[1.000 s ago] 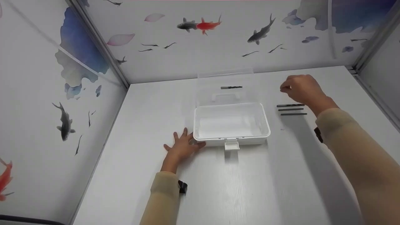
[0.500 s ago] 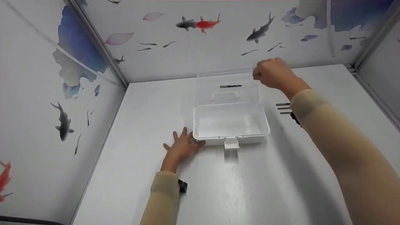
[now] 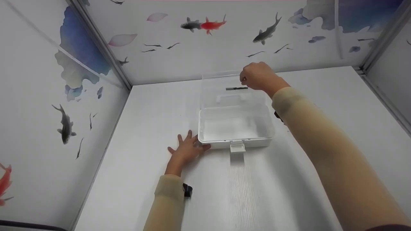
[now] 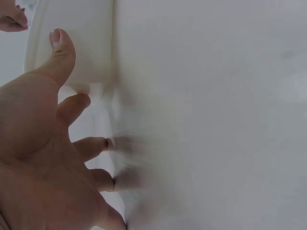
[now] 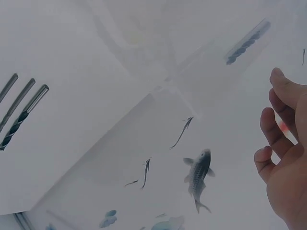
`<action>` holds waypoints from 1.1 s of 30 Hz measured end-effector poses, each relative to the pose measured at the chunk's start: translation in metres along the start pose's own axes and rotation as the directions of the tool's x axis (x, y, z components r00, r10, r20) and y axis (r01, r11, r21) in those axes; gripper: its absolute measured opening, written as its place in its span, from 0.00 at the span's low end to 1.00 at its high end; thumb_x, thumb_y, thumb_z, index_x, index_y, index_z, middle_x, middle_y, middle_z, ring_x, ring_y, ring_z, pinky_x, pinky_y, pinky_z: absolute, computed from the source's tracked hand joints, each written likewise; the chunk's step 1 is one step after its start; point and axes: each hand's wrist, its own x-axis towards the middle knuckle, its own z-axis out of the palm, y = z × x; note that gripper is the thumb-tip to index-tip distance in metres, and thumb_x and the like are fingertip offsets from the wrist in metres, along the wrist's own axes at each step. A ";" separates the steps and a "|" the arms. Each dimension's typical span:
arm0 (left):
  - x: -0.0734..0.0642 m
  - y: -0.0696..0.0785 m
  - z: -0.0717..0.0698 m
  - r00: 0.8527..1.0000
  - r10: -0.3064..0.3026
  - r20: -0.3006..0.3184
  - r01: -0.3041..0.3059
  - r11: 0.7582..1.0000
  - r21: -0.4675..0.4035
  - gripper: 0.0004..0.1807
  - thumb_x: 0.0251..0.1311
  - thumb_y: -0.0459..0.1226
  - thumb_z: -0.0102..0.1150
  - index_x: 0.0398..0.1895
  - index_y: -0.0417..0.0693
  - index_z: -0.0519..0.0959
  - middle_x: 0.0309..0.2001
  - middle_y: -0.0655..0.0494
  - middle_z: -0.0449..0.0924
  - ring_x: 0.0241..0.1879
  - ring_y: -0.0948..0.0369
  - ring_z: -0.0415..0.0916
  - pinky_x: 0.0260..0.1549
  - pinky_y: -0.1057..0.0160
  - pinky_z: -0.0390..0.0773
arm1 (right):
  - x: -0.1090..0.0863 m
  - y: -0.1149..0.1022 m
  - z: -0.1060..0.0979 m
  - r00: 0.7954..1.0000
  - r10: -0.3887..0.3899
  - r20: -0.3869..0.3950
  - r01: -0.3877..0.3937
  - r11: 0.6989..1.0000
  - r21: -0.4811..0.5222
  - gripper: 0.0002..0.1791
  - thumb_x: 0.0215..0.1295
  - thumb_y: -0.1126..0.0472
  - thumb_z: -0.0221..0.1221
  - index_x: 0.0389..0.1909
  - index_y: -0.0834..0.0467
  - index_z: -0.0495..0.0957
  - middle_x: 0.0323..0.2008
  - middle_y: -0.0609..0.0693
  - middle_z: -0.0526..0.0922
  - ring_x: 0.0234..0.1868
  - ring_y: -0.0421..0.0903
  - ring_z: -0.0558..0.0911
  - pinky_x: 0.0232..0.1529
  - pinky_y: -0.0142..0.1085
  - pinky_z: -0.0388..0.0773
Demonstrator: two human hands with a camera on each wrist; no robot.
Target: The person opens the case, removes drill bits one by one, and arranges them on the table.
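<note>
A clear-lidded white plastic box stands on the table, its transparent lid tipped back. My left hand is spread at the box's front left corner, thumb along the box wall and fingertips on the tabletop in the left wrist view. Above the lid's right part is my right hand, its fingers loosely bent with nothing between them in the right wrist view. Just below its fingertips in the head view a drill bit shows through the clear lid; the same drill bit looks blurred in the right wrist view.
Three more metal rods lie side by side on the table, one a fluted drill bit; my right sleeve hides them in the head view. A latch hangs at the box front. The printed back wall rises behind the table.
My right hand has moved left from over the loose rods to the raised lid beside the drill bit, its sleeve now covering those rods. The left hand and box stay put.
</note>
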 end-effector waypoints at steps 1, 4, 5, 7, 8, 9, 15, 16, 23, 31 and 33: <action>0.000 0.000 0.000 1.000 -0.003 0.004 0.003 1.000 0.001 0.43 0.49 0.75 0.52 0.72 0.86 0.55 0.80 0.57 0.39 0.78 0.41 0.22 0.60 0.21 0.24 | 0.001 -0.001 0.001 1.000 0.004 0.009 -0.004 1.000 0.004 0.11 0.68 0.59 0.60 0.48 0.55 0.85 0.48 0.52 0.86 0.51 0.53 0.82 0.55 0.53 0.74; 0.000 0.001 0.000 1.000 -0.005 0.004 0.005 1.000 0.003 0.43 0.49 0.75 0.52 0.72 0.86 0.55 0.80 0.57 0.39 0.78 0.41 0.22 0.61 0.21 0.24 | 0.005 -0.003 0.004 1.000 0.003 0.024 -0.003 1.000 0.009 0.11 0.68 0.59 0.60 0.48 0.56 0.85 0.47 0.53 0.87 0.52 0.54 0.82 0.56 0.53 0.73; 0.000 0.001 0.000 1.000 -0.004 0.003 0.004 1.000 0.003 0.43 0.49 0.75 0.52 0.72 0.86 0.55 0.80 0.57 0.39 0.78 0.41 0.22 0.61 0.21 0.25 | 0.007 -0.003 0.005 1.000 0.001 0.027 -0.002 1.000 0.011 0.11 0.68 0.60 0.60 0.48 0.56 0.85 0.47 0.53 0.87 0.52 0.54 0.82 0.56 0.53 0.73; 0.000 0.001 -0.001 1.000 0.000 0.001 0.000 1.000 0.000 0.43 0.49 0.75 0.52 0.72 0.86 0.55 0.80 0.57 0.39 0.78 0.41 0.22 0.61 0.21 0.24 | 0.009 -0.003 0.007 0.999 0.001 0.034 -0.001 1.000 0.010 0.11 0.68 0.60 0.60 0.48 0.56 0.85 0.47 0.52 0.87 0.52 0.54 0.81 0.57 0.54 0.73; 0.000 0.001 -0.001 1.000 0.002 0.001 -0.002 1.000 -0.001 0.43 0.49 0.75 0.52 0.72 0.87 0.55 0.80 0.57 0.39 0.78 0.41 0.22 0.60 0.21 0.24 | 0.010 -0.004 0.007 0.999 0.001 0.043 -0.001 1.000 0.008 0.11 0.68 0.60 0.59 0.48 0.56 0.85 0.47 0.53 0.87 0.52 0.54 0.81 0.57 0.54 0.73; 0.000 0.001 -0.001 1.000 0.001 0.003 -0.001 1.000 -0.003 0.43 0.49 0.75 0.51 0.71 0.87 0.55 0.80 0.57 0.39 0.78 0.41 0.22 0.60 0.21 0.24 | 0.011 -0.004 0.008 0.999 0.003 0.053 -0.003 1.000 0.009 0.11 0.68 0.61 0.59 0.47 0.56 0.85 0.47 0.53 0.87 0.52 0.54 0.81 0.57 0.54 0.73; -0.002 0.000 0.000 1.000 -0.001 0.010 0.001 1.000 -0.008 0.43 0.49 0.75 0.51 0.71 0.87 0.55 0.80 0.58 0.39 0.78 0.41 0.22 0.61 0.21 0.25 | 0.017 -0.005 0.013 0.996 0.011 0.091 -0.013 1.000 0.019 0.11 0.68 0.62 0.58 0.47 0.56 0.85 0.46 0.53 0.86 0.51 0.53 0.82 0.58 0.53 0.74; -0.002 0.000 0.000 1.000 -0.001 0.008 0.001 1.000 -0.008 0.43 0.49 0.75 0.51 0.71 0.87 0.55 0.80 0.58 0.39 0.78 0.41 0.22 0.61 0.21 0.25 | 0.019 -0.005 0.014 0.996 0.010 0.092 -0.012 1.000 0.018 0.11 0.68 0.62 0.58 0.47 0.56 0.85 0.46 0.53 0.87 0.51 0.53 0.82 0.58 0.53 0.74; -0.002 -0.001 0.000 1.000 0.002 0.003 -0.002 1.000 -0.013 0.44 0.49 0.74 0.52 0.72 0.86 0.55 0.80 0.57 0.39 0.78 0.41 0.21 0.60 0.21 0.24 | 0.025 -0.007 0.016 0.994 -0.011 0.113 0.012 1.000 -0.006 0.11 0.68 0.60 0.58 0.46 0.56 0.86 0.46 0.54 0.87 0.51 0.54 0.82 0.57 0.54 0.74; 0.000 -0.001 0.000 1.000 -0.002 0.001 0.002 1.000 -0.015 0.44 0.48 0.75 0.52 0.71 0.87 0.55 0.80 0.57 0.39 0.78 0.41 0.21 0.61 0.21 0.23 | 0.030 -0.006 0.017 0.991 -0.024 0.130 0.030 0.999 -0.041 0.11 0.68 0.59 0.58 0.44 0.57 0.86 0.46 0.54 0.87 0.50 0.54 0.82 0.54 0.53 0.77; 0.000 -0.001 0.001 1.000 -0.004 0.003 0.004 1.000 -0.014 0.44 0.48 0.75 0.52 0.71 0.87 0.55 0.80 0.57 0.39 0.78 0.41 0.21 0.61 0.21 0.24 | 0.031 -0.007 0.017 0.990 -0.023 0.141 0.030 0.998 -0.050 0.11 0.68 0.59 0.58 0.45 0.57 0.86 0.46 0.54 0.87 0.50 0.54 0.83 0.54 0.53 0.77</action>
